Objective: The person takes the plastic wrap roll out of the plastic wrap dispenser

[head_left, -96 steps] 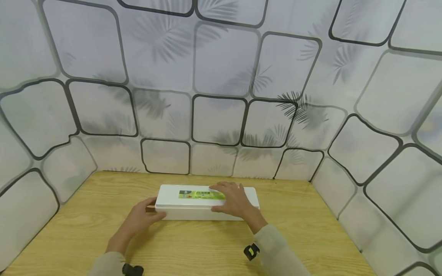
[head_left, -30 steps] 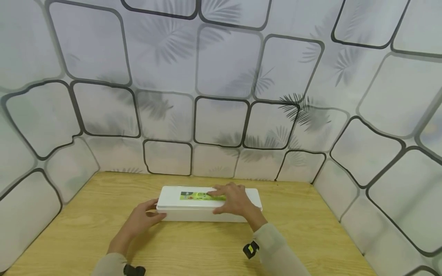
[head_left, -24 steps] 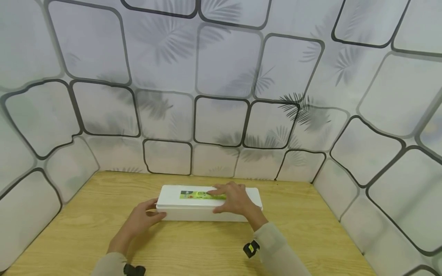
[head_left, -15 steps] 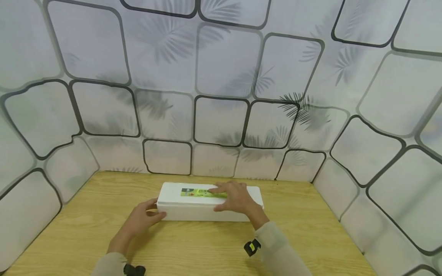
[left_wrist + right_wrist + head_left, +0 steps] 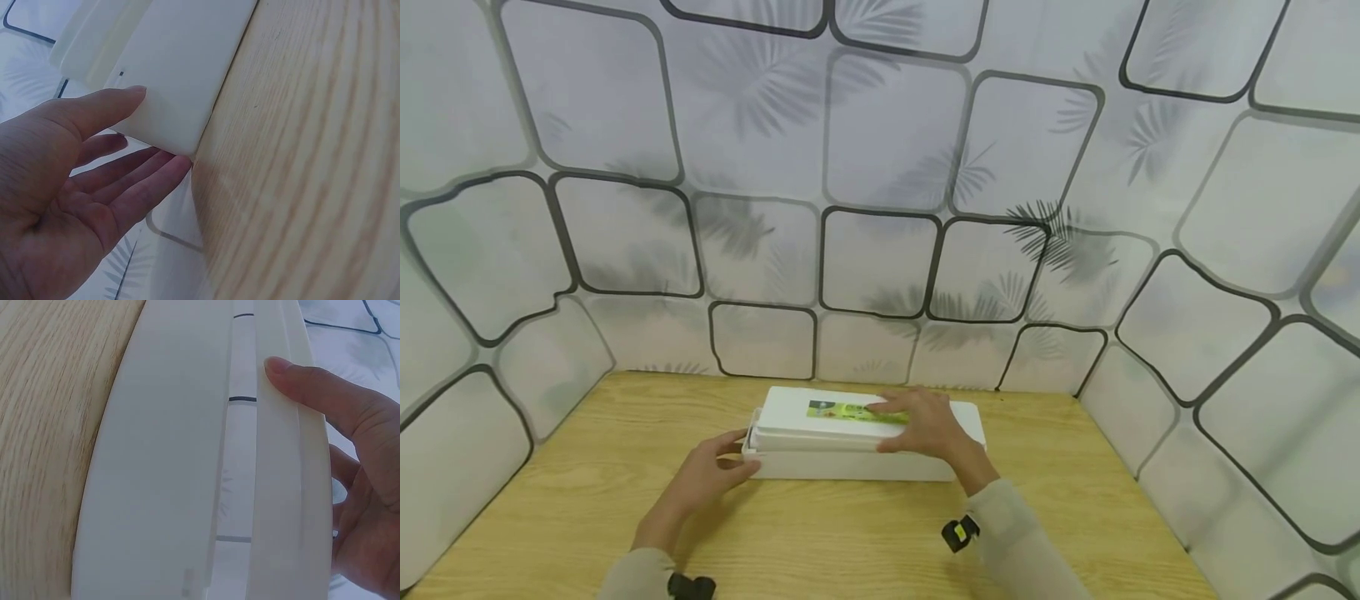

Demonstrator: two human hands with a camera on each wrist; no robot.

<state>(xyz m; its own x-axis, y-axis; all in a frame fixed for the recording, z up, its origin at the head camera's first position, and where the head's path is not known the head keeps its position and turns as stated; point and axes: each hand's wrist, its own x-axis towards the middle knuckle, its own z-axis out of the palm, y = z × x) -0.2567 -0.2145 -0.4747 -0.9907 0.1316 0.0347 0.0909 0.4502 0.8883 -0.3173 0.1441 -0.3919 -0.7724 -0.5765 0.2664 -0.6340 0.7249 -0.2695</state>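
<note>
left hand [image 5: 709, 471]: loosely curled, holding the box [image 5: 850, 467] by one end
right hand [image 5: 925, 427]: curled, gripping the lid [image 5: 842, 427]
lid: above the box (a gap shows)

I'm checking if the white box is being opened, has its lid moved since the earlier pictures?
Yes: against the patterned wall in the head view, the lid has risen and shifted right.

Right hand [image 5: 375, 456] grips white lid [image 5: 278, 481] above box [image 5: 156, 456].

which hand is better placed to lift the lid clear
Probably the right hand: it grips the raised lid, while the left hand holds the left end of the box.
</note>
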